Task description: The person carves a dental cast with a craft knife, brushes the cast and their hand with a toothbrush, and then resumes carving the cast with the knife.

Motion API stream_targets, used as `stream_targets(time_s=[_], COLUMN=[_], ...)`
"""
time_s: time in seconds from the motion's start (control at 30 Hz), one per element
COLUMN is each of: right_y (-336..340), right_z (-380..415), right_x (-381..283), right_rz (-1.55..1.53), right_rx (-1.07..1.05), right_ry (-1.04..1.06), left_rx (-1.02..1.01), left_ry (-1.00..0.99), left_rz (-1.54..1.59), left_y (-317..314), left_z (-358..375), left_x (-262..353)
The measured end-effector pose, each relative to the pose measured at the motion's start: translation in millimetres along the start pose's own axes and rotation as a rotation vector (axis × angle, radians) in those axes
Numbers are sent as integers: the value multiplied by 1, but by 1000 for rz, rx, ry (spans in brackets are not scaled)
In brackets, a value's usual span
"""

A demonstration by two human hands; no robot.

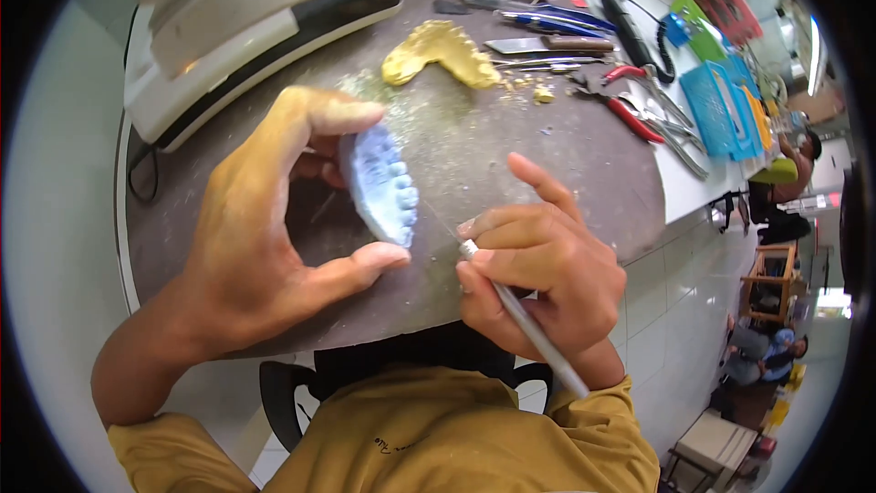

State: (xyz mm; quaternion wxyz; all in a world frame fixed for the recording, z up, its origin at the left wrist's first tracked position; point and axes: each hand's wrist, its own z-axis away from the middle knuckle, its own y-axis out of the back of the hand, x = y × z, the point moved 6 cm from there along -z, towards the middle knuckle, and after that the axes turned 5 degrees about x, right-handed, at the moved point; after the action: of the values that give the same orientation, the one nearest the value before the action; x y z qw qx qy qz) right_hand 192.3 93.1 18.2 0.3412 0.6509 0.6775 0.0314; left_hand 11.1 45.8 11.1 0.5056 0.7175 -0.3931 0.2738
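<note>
- The left hand (251, 205) grasps a blue dental cast (374, 184) by its two ends, the thumb at the end nearer the table's near edge and the forefinger at the far end.
- The cast is held over the middle part of the grey table (584, 183), its row of teeth turned toward the table's right edge.
- The right hand (552, 265) grips a slim silver instrument (538, 333) like a pen, little finger raised; the thin tip points toward the cast, but whether they touch is hard to tell.
- Toward the table's far edge lies a yellow dental cast (438, 50), with yellow crumbs (544, 94) just beside it on the right.
- A wooden-handled knife (579, 44) lies near the far right corner; red-handled pliers (634, 120) rest by the right edge.
- A white machine housing (265, 46) stands at the far left corner.
</note>
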Motion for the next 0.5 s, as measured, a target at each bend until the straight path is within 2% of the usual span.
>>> stream_targets(time_s=[0.07,0.1,0.13,0.2,0.23,0.33,0.37,0.4,0.47,0.5], right_y=[9,15,24,36,44,61,64,67,60,57], right_z=[5,2,-2,-14,-18,-27,-30,-32,-33,-33], right_x=[16,20,19,25,30,42,38,37,41,46], right_rz=[-294,-346,-327,-201,-103,112,255,273,375,418], right_rx=[88,212,235,53,-7,4,-46,-40,-182,-262], right_ry=[-154,-226,-215,-236,-128,-36,5,8,-42,-85], left_rx=[26,31,19,27,32,59,77,73,184,172], left_ry=[-7,-42,-71,76,122,26,59,42,45,40], left_rz=[-48,-78,-80,-54,7,-63,19,25,20,16], left_y=[0,1,1,3,2,5,4,2,7,7], left_z=[0,-1,-1,-1,-1,-6,-5,-5,-5,-7], left_x=[-1,0,5,2,3,9,11,12,8,9])
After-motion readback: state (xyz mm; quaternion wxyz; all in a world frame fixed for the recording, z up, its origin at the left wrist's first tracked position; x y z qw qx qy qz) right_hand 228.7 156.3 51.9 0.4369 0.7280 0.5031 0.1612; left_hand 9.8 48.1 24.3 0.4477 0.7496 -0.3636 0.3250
